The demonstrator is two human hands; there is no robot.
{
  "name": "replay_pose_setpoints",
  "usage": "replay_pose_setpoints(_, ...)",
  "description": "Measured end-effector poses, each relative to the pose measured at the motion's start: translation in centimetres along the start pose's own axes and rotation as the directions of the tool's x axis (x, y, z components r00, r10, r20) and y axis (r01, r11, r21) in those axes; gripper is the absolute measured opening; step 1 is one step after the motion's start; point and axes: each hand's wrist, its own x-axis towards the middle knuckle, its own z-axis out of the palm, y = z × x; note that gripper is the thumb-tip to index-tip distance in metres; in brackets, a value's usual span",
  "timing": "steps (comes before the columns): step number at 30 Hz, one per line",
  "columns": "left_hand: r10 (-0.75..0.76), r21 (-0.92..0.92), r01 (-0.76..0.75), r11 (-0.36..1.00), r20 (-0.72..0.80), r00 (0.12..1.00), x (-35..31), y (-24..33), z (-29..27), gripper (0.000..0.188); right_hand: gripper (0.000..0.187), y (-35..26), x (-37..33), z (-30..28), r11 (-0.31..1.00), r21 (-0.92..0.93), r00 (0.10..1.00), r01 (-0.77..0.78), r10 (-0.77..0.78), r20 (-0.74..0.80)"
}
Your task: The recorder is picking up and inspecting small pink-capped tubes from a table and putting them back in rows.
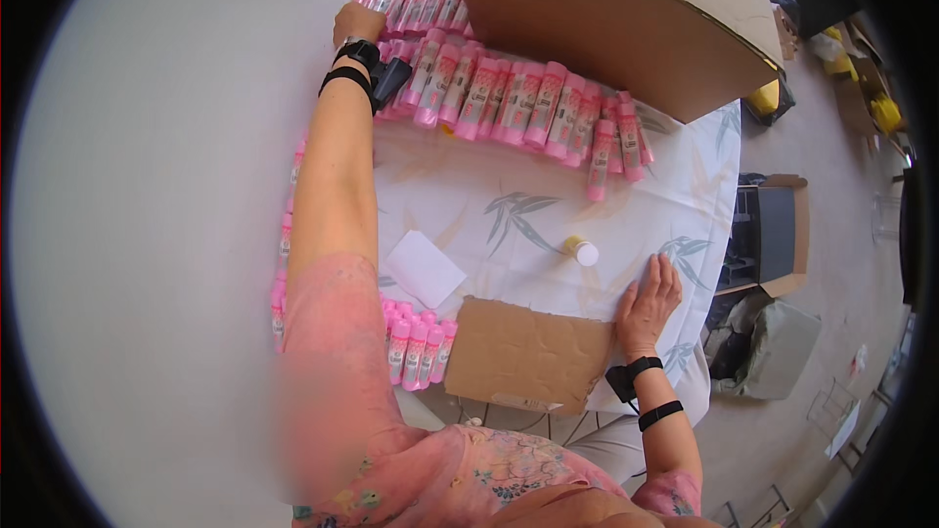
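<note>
My left arm reaches to the far left, where my left hand (pixel 359 22) bends down against the end of a row of pink-and-silver tubes (pixel 423 8) shaped like glue sticks. Its fingers are curled and mostly hidden, so what they hold cannot be made out. Closer in lies a second thick row of the same tubes (pixel 523 103). On the right of the table my right hand (pixel 648 305) rests flat on the patterned white tablecloth (pixel 430 171), open, with nothing in it. A small yellowish bottle (pixel 581 250) with a white cap is left of its fingertips.
A large cardboard box (pixel 606 20) stands at the back, beside the tubes. Near me lie a cardboard piece (pixel 528 354), a white paper (pixel 425 269) and an upright cluster of tubes (pixel 421 352). Right of the table, an open box (pixel 773 235) and a grey bag (pixel 778 347) are on the floor.
</note>
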Motion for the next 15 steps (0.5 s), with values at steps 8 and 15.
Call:
replay_pose_setpoints(8,0.173,0.035,-0.171,0.985,-0.295,0.94,0.9,-2.4,-3.5,0.024,0.057,-0.8,0.0,0.1,0.998,0.048,0.999,0.035,-0.034,-0.021)
replay_pose_setpoints(15,0.5,-0.283,-0.474,0.834,0.027,0.865,-9.2,-2.6,-6.1,0.033,0.059,-0.3,-0.3,0.2,0.999,0.035,0.999,0.034,-0.032,-0.035)
